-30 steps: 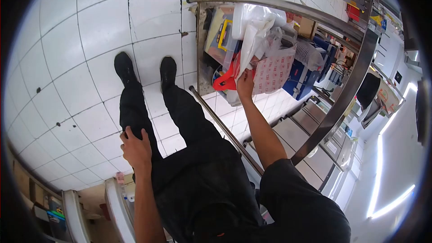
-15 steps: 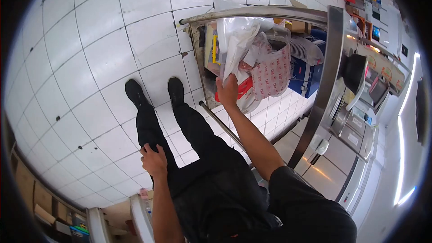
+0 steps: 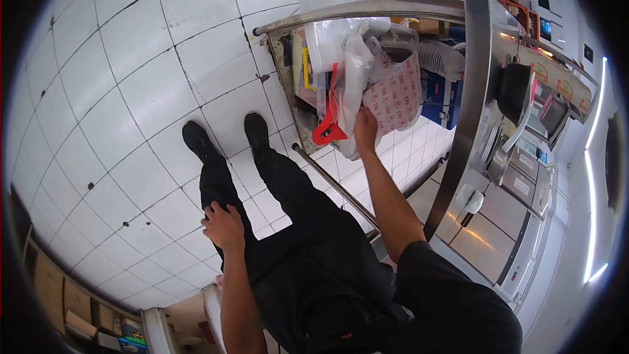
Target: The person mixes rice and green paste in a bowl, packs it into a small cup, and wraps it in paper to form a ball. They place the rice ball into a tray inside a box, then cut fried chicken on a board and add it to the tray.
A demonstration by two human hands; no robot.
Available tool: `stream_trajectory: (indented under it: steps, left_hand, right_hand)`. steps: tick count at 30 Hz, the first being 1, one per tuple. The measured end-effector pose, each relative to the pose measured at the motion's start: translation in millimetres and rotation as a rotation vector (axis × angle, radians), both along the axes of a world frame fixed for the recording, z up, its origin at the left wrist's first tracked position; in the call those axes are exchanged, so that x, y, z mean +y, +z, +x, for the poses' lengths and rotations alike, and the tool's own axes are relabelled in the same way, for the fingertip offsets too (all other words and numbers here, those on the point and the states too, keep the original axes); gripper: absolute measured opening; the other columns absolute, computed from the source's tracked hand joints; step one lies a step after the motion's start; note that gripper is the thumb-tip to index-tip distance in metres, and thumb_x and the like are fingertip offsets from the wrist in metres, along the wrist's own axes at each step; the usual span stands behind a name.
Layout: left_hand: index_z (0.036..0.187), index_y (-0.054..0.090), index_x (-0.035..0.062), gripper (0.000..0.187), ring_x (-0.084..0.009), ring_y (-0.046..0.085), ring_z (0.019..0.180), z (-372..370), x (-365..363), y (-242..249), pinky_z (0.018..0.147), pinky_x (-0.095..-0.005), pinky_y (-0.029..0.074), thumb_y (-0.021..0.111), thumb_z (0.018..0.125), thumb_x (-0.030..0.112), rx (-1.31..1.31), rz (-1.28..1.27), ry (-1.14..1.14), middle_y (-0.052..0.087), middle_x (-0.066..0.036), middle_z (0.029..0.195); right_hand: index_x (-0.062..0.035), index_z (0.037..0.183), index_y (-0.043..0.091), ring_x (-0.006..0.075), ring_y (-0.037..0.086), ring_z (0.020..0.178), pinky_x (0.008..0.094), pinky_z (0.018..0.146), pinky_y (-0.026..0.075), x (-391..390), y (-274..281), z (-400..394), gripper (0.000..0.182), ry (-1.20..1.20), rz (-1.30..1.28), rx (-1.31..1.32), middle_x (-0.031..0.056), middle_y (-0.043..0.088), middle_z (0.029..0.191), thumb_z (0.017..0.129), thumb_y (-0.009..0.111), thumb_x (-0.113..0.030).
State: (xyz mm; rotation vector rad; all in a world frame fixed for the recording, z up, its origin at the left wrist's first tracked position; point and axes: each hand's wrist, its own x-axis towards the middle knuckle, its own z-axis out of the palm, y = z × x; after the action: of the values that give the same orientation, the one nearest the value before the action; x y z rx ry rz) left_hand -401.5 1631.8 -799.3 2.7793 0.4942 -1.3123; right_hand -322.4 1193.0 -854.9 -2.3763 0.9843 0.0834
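Note:
My right hand (image 3: pixel 365 129) reaches into a pile of plastic packaging on the lower shelf of a metal table. Its fingers are closed on the edge of a clear plastic bag (image 3: pixel 354 78). Beside them lies a clear bag printed in red (image 3: pixel 396 97). A red plastic piece (image 3: pixel 329 132) hangs at the front of the pile, left of this hand. Resting on my thigh, my left hand (image 3: pixel 224 224) holds nothing, its fingers slightly bent and apart.
The shelf also bears a blue box (image 3: pixel 440 101) and stacked clear plastic lids (image 3: pixel 440 58). A metal table leg (image 3: pixel 341 180) stands between my legs and my right arm. On the tabletop (image 3: pixel 473 59) sits a black container (image 3: pixel 514 94). White tiles (image 3: pixel 137 105) cover the floor.
My right hand has shifted right along the pile, towards the red-printed bag. More of the red plastic piece shows now. My left hand stays on my thigh.

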Motion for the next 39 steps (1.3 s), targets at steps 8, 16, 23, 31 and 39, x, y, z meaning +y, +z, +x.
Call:
stream_trajectory:
  steps: [8,16,23,31,39]
  left_hand:
    - [0.101,0.064,0.0058,0.029,-0.0438,0.067,0.084,164,-13,-139,0.078,-0.0516,0.052,0.058,0.094,0.033,-0.262,-0.560,0.174,0.069,-0.022,0.084]
    - [0.086,0.065,0.0037,0.032,-0.0297,0.063,0.062,264,-163,-248,0.061,-0.0413,0.046,0.060,0.096,0.034,-0.659,-1.082,0.233,0.064,-0.019,0.066]
    - [0.082,0.064,0.0021,0.028,-0.0052,0.044,0.053,245,-204,-250,0.050,-0.0276,0.033,0.059,0.098,0.026,-0.685,-1.321,0.427,0.053,0.000,0.055]
    - [0.086,0.063,0.0001,0.019,-0.0159,0.053,0.049,200,-265,-34,0.050,-0.0311,0.041,0.060,0.096,0.016,-0.847,-1.651,-0.344,0.054,-0.007,0.055]
    - [0.097,0.066,0.0016,0.023,-0.0362,0.067,0.064,218,-322,-13,0.063,-0.0453,0.051,0.057,0.093,0.022,-0.725,-1.436,-0.782,0.066,-0.020,0.067]
  right_hand:
    - [-0.0033,0.110,0.063,0.0395,0.057,0.102,0.0494,0.088,0.045,-103,18,108,0.029,0.032,-0.807,-0.368,0.0187,0.064,0.109,0.093,0.056,-0.026]
    - [-0.0144,0.156,0.015,0.0388,0.040,0.139,0.0450,0.114,0.033,-243,-21,147,0.078,0.209,-0.440,0.138,0.0254,0.038,0.150,0.089,0.055,-0.020]
    - [-0.0016,0.154,0.026,0.0116,0.055,0.100,0.0253,0.086,0.047,-321,0,71,0.076,0.145,0.254,-0.121,0.0093,0.054,0.127,0.085,0.055,-0.014]
    - [-0.0031,0.141,0.044,0.0195,0.055,0.103,0.0329,0.092,0.045,-342,17,56,0.056,-0.056,0.243,-0.489,0.0079,0.054,0.123,0.090,0.057,-0.022]
    - [-0.0027,0.138,0.047,0.0202,0.057,0.103,0.0334,0.094,0.045,-337,84,61,0.055,-0.058,0.155,-0.536,0.0080,0.056,0.119,0.089,0.060,-0.024]
